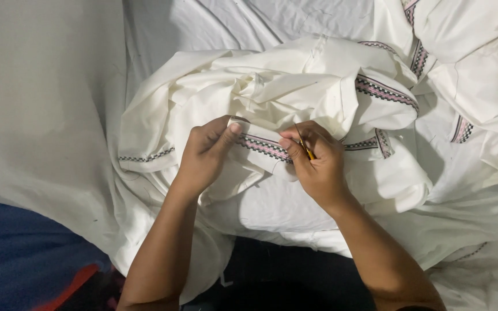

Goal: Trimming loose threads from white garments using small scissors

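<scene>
Mid-frame, the left hand pinches soft, rumpled cream cloth at its woven patterned trim; the right hand grips a thin yellow tool against that band.

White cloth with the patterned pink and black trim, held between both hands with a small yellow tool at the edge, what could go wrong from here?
1. The small yellow-handled tool in the right hand works close to the left hand, whose thumb pinches the pink and black patterned trim; a slip might prick it.
2. The white cotton cloth lies bunched in folds right behind the trim, so the tool could catch a hidden layer.
</scene>
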